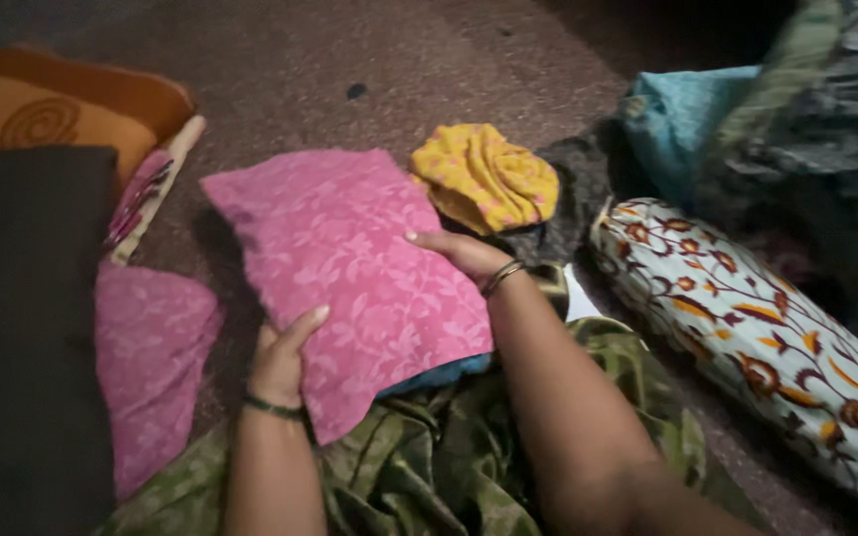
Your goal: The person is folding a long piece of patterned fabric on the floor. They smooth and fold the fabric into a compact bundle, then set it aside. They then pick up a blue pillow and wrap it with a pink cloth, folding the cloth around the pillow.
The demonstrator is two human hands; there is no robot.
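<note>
pillow (350,268) in its pink floral cover lay tilted on your lap, above the floor (399,69); your left hand (280,362) gripped its lower edge, fingers closed on the cloth; your right hand (464,253) lay flat on the right side, fingers open; a firmer pinch at both corners would have kept the cover even.

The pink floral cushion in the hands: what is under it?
Under the pink floral cushion, a blue fabric edge shows above green patterned cloth. The rest is covered.
</note>
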